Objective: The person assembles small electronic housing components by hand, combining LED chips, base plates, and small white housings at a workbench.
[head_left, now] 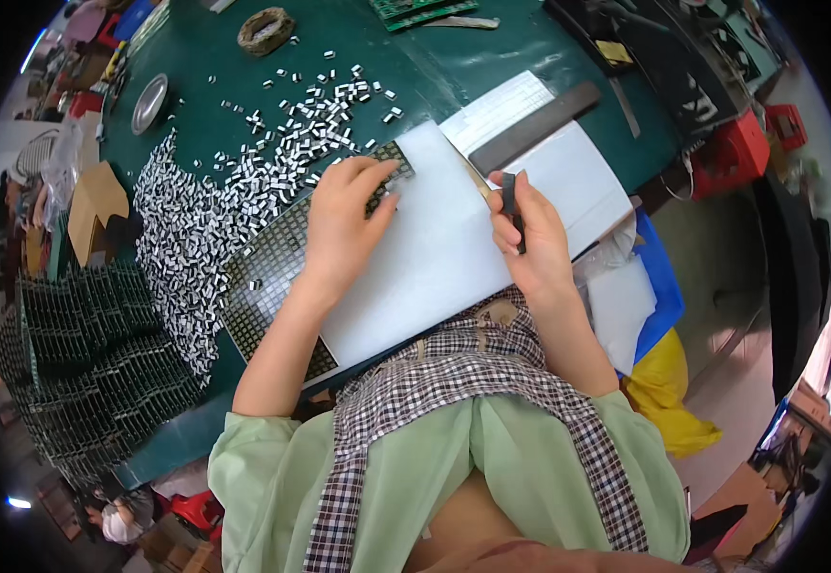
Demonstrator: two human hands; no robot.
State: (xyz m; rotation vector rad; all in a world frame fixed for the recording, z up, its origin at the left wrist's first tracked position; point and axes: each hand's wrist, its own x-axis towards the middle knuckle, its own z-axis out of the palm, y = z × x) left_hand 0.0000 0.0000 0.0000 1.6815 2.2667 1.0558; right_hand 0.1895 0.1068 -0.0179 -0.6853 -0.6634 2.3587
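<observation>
My left hand [344,215] rests over the far end of a dark grid tray [272,253]. Its thumb and index finger are apart, with the fingertips at the tray's small squares; nothing held shows. Many of the squares carry small silvery pieces. My right hand [538,234] is closed around a short, dark, flat bar [513,212], held upright over the right side of a white board [425,244]. Left of the tray spreads a large heap of small white-and-black block-shaped parts [186,224].
Stacked green circuit boards [100,353] stand at the left. A long dark bar [535,124] lies across white sheets [578,172] on the right. Farther back are a tape roll [266,31], a metal dish [150,103] and a green circuit board [420,11].
</observation>
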